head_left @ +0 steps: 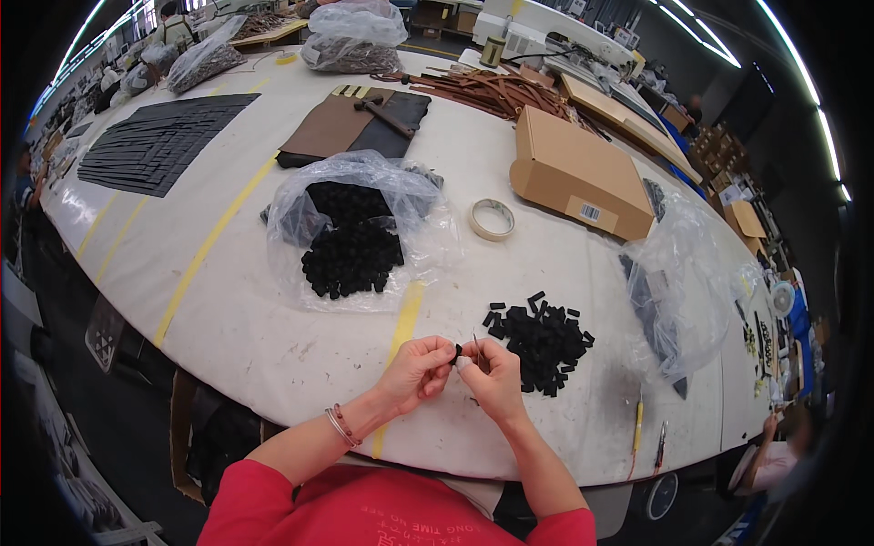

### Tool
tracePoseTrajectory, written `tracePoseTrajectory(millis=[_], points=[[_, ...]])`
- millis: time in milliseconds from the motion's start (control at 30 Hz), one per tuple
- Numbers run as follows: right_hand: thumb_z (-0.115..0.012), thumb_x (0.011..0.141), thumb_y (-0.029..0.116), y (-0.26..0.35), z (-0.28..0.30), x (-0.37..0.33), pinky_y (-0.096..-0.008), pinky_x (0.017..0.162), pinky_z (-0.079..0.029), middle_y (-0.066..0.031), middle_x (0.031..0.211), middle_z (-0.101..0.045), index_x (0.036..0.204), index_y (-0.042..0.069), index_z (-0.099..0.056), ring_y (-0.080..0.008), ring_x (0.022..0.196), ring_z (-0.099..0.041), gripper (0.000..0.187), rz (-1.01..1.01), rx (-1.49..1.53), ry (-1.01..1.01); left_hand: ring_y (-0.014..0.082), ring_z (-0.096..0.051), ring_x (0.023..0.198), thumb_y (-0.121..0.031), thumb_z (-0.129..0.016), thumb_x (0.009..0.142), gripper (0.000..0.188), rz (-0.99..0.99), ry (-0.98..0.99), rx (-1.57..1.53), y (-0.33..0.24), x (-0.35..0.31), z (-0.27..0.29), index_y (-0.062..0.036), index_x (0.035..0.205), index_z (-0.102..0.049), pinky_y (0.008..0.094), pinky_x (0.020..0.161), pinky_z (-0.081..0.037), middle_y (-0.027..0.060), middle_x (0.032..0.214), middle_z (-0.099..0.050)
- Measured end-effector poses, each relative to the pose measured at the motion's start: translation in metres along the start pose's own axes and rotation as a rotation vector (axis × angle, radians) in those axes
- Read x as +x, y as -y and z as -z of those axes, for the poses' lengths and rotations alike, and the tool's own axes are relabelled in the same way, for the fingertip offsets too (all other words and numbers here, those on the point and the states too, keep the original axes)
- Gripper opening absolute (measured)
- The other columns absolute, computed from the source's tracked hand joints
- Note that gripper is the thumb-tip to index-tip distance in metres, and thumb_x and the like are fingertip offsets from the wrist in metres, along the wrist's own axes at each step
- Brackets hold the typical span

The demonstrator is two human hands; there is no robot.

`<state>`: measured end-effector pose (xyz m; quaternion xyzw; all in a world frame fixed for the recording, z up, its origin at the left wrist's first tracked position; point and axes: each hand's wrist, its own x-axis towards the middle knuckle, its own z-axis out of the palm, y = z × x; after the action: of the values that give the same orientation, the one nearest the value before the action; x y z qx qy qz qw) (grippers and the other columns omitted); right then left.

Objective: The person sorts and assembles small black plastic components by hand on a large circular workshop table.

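Note:
Near the table's front edge, my left hand (414, 371) pinches a small black piece (457, 353) between thumb and fingertips. Close beside it, my right hand (494, 378) is closed around a thin, pointed metal tool (477, 346); its exact kind is too small to make out. Something pale covers the right thumb's tip. Just right of that hand lies a loose pile of short black pieces (546, 350). Farther off to the left, a clear plastic bag (423, 232) lies open, with many small black pieces (350, 259) spilling from its mouth.
A tape roll (492, 220) and a cardboard box (583, 168) lie beyond the pile. A hammer (382, 114) rests on brown and black sheets. At right are a plastic bag (687, 291) and a yellow-handled tool (637, 426). Black strips (164, 141) lie far left.

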<state>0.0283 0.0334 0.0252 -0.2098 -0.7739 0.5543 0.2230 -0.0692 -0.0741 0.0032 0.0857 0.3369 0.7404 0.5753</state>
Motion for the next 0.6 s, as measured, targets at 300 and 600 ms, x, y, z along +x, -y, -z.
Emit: tracePoseTrajectory(millis=[300,600], points=[[-0.056,0.065,-0.001,0.0,-0.004,0.002,-0.0235,0.04,-0.036,-0.0046,0.054,-0.051,0.07,0.0,-0.054,-0.0086,0.043,-0.045,0.005,0.387,-0.383,-0.098,0.0059,-0.038,0.038,-0.018,-0.053,0.084,0.014,-0.007,0.0,-0.034,0.001,0.0,-0.002,-0.0057,0.076,-0.051,0.0167,0.033,-0.028,0.0003,0.055,-0.047],[-0.056,0.064,0.004,-0.007,-0.003,-0.003,-0.0267,0.039,-0.039,-0.0054,0.058,-0.053,0.071,0.002,-0.053,-0.0157,0.047,-0.052,0.008,0.589,-0.552,-0.126,0.0084,-0.038,0.035,-0.01,-0.052,0.078,0.006,0.128,0.013,0.035,-0.004,0.0,0.001,-0.004,0.078,-0.05,0.0179,0.032,-0.027,0.0026,0.055,-0.048]])
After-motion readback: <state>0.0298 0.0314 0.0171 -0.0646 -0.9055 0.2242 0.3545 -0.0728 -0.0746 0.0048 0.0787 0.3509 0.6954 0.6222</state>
